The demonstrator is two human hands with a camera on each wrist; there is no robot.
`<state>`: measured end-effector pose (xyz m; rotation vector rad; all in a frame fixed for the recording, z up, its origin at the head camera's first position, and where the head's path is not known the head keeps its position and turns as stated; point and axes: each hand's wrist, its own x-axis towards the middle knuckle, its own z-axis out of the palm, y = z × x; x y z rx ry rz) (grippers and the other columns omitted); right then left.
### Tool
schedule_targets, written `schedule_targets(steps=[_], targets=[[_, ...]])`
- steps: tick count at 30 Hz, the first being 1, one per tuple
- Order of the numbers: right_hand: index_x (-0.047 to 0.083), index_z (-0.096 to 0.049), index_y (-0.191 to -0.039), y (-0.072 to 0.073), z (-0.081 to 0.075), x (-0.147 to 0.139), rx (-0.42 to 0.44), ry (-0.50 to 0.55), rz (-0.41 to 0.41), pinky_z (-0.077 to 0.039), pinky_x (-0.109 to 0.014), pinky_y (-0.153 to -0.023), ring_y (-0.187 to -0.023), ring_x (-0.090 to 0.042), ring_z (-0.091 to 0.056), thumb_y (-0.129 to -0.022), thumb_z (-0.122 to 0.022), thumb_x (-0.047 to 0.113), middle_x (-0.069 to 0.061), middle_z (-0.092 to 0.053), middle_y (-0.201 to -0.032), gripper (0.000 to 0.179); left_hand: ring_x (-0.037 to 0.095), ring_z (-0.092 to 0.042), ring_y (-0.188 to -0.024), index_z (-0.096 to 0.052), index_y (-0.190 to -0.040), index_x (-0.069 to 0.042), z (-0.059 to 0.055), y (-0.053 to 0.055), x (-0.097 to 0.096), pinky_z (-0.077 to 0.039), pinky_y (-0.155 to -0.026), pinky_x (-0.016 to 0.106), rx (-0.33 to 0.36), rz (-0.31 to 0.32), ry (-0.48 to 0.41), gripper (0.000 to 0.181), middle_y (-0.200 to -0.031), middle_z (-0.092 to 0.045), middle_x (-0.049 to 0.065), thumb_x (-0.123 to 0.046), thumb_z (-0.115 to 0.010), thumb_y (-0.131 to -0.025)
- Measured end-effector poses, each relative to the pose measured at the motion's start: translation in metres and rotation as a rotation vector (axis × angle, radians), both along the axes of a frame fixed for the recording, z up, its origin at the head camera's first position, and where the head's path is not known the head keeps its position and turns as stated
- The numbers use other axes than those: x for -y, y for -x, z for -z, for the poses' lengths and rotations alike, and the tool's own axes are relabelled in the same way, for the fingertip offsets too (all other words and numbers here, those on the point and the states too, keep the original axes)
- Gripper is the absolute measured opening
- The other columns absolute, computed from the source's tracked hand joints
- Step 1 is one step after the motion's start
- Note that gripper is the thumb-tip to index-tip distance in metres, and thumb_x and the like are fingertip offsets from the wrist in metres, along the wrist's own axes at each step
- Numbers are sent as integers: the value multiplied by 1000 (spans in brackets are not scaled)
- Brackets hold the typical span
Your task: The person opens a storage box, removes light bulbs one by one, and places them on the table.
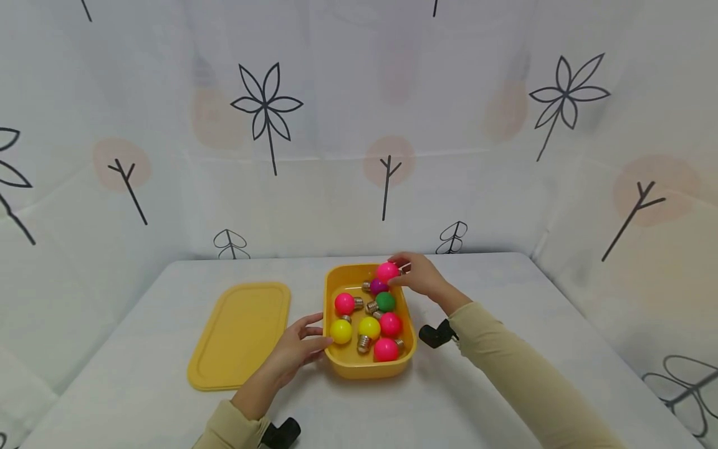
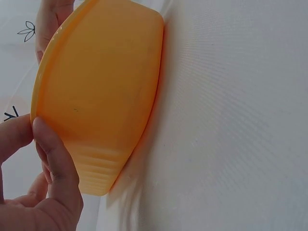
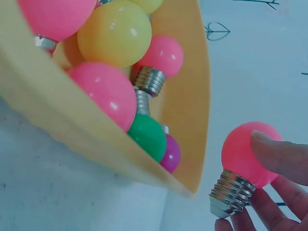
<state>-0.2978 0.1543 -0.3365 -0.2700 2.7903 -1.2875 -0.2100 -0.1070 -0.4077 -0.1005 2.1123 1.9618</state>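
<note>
A yellow plastic container [image 1: 370, 371] stands on the table, holding several round light bulbs in pink, yellow, green and purple. My left hand [image 1: 297, 350] pinches its left rim between thumb and fingers, as the left wrist view shows close up. Over the far right corner, my right hand [image 1: 422, 274] grips a pink light bulb [image 3: 248, 154] by its round part, with the metal screw base sticking out. Just below that bulb lie a purple bulb [image 1: 378, 287] and a green bulb [image 1: 385, 302] in the container.
A flat yellow lid [image 1: 242, 337] lies on the white-covered table [image 1: 471, 399], left of the container. Patterned white cloth [image 1: 336, 206] hangs behind and at the sides. A black wrist device [image 1: 437, 335] sits under the right wrist.
</note>
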Motion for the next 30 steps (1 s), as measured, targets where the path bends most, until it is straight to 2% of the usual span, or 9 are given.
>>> schedule_targets(steps=[17,30], targets=[[3,-53,-124,1,2,-30,-16,-17,48,-50,-41,-83,-108,-33,-49,-81,-72,13,-17,-54,-119,49,23,-58,-88,-39,-138,-6,0,-1,-2,-53,-79,34,6,-12,9,66,-116,-48,17,-12,-72,-81],[-1,-53,-122,0,8,-52,-44,-32,54,-51,-39,-81,-106,-35,-49,-81,-71,9,-20,-53,-117,46,23,-58,-86,-40,-138,-6,-1,-1,-2,-53,-78,33,3,-15,-3,65,-114,-48,17,-11,-72,-82]])
